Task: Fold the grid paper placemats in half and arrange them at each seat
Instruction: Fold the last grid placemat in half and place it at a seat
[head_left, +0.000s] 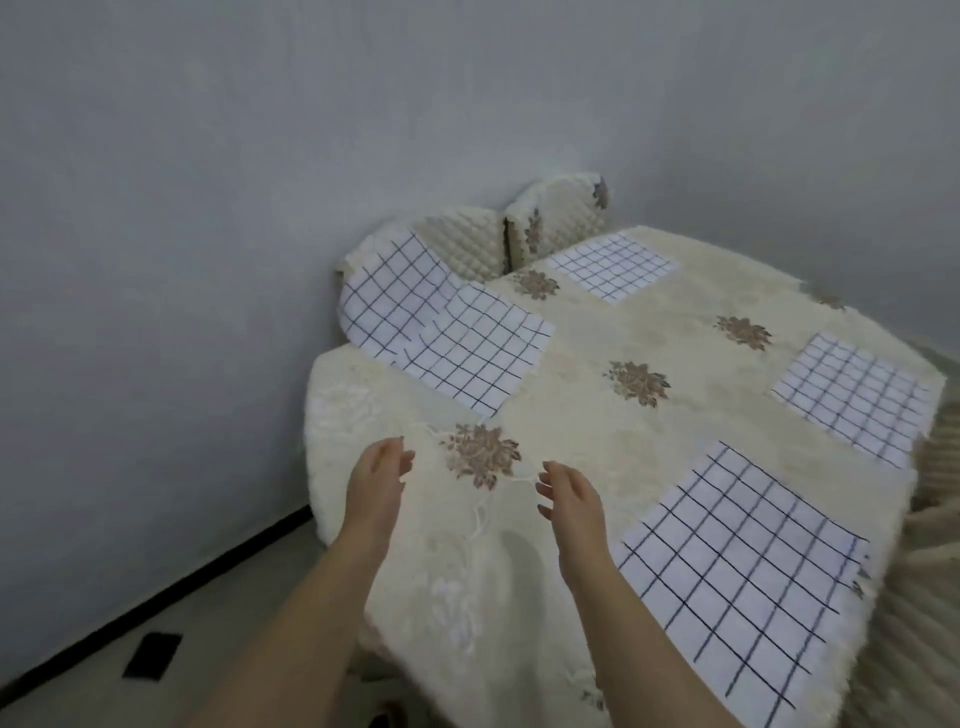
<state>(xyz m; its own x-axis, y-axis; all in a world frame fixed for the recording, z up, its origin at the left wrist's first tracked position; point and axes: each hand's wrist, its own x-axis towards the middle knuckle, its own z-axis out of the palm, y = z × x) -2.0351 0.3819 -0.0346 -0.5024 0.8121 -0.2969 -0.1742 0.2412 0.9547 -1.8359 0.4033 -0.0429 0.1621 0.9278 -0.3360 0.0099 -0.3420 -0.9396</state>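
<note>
Grey walls meeting in a corner, pale floor with a dark baseboard strip, and one small black rectangle (152, 656) on the floor at lower left. In the corner, one table under a cream floral tablecloth (582, 415), with two quilted chair backs (558, 218) rising at its far edge.

Four grid paper placemats counted on the cloth:
- near-right placemat (737, 566), flat, by the near right edge;
- right placemat (857, 397), flat, at the right edge;
- far placemat (613, 265), flat, just before the chair backs;
- left placemat (441, 327), largest-looking, lying partly on the table and partly bent up against a chair back, with a crease across its middle.

Two bare hands above the near part of the cloth, well apart from every placemat. Left hand (376, 480) loose, fingers slightly curled, gripping nothing. Right hand (569, 493) likewise relaxed and empty, fingers spread, hovering beside a brown flower motif (480, 452). Loose cream threads lying on the cloth between the hands.
</note>
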